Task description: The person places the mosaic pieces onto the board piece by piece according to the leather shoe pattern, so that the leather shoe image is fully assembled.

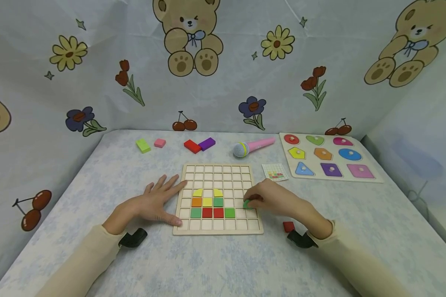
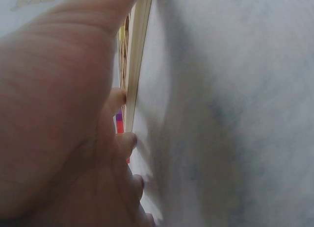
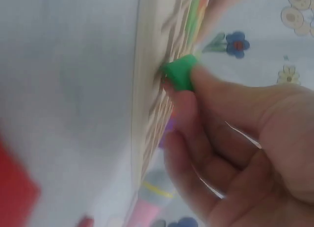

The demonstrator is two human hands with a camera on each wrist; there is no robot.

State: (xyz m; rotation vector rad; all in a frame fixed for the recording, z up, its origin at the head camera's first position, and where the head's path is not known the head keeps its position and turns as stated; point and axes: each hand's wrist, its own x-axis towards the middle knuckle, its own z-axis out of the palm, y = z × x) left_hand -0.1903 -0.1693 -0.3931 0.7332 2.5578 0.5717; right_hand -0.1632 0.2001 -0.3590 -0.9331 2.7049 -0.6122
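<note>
A square wooden grid board lies on the table, with yellow, orange, red and green pieces sitting in some of its cells. My right hand pinches a small green piece between thumb and fingertips, right over the cells near the board's right edge. On the other side, my left hand lies with fingers spread; its thumb and index fingertip rest on the board's left edge. In the left wrist view the palm covers most of the board.
Under the right wrist lies a red block. Behind the board are a lime block, a pink block, a red block, a purple block and a toy microphone. A pattern card and shape puzzle stand right.
</note>
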